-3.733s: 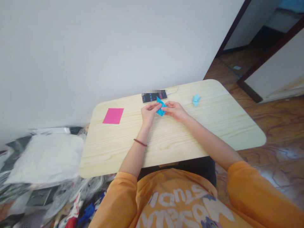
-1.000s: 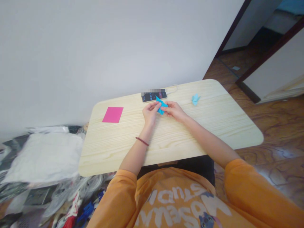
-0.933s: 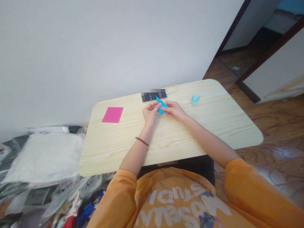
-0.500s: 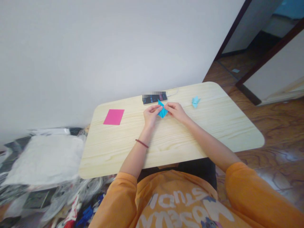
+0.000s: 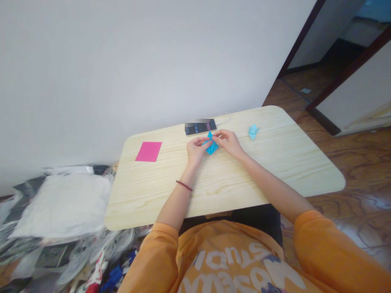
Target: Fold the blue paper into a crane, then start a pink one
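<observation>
Near frame centre, I'm pinching the blue folded paper (image 5: 211, 149) between my left hand (image 5: 195, 150) and right hand (image 5: 230, 143), probably keeping its folds flat.

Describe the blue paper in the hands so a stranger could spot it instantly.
On the pale wooden table, find the phone near the wall. In front of it, the left hand and right hand hold the blue paper. It alone is held: the paler folded piece lies to the right, the flat pink sheet to the left.
</observation>
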The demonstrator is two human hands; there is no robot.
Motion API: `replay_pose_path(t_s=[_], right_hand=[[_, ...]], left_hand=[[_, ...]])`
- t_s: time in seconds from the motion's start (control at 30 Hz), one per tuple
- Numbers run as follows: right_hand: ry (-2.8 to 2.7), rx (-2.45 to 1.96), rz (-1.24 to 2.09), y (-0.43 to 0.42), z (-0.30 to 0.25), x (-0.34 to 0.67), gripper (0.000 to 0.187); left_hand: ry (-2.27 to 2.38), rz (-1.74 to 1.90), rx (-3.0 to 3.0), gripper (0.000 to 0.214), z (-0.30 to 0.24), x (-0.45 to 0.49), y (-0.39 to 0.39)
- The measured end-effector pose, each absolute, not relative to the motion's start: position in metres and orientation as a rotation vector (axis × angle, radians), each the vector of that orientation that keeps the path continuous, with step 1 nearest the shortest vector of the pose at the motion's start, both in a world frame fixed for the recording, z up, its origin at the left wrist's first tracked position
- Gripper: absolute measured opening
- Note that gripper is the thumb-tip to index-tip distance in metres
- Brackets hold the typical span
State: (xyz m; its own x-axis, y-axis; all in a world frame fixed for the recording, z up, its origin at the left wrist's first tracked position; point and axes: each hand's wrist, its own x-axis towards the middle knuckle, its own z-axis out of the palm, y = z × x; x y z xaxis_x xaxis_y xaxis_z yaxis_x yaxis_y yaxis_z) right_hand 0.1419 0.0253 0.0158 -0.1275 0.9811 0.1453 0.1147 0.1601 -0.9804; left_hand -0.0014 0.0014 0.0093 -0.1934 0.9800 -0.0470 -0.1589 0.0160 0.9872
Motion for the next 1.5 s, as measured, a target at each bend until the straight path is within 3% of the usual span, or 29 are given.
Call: replay_pose_path(t_s=[0.37, 0.73, 1.5], right_hand=[[-1.252, -1.048, 1.509, 0.0298, 0.0225, 0.1492, 0.038], [-1.215, -1.070, 1.514, 0.0304, 0.0204, 0.1483, 0.039], [-1.245, -1.073, 1.430, 0.0306, 0.0237, 0.1491, 0.036]], left_hand=[[1.192, 1.256, 1.180, 0.045, 0.0141, -0.0084, -0.0023], [1.156, 1.177, 1.101, 0.034, 0.0074, -0.0102, 0.0026], [1.137, 1.086, 0.986, 0.039, 0.0130, -0.0085, -0.0019]])
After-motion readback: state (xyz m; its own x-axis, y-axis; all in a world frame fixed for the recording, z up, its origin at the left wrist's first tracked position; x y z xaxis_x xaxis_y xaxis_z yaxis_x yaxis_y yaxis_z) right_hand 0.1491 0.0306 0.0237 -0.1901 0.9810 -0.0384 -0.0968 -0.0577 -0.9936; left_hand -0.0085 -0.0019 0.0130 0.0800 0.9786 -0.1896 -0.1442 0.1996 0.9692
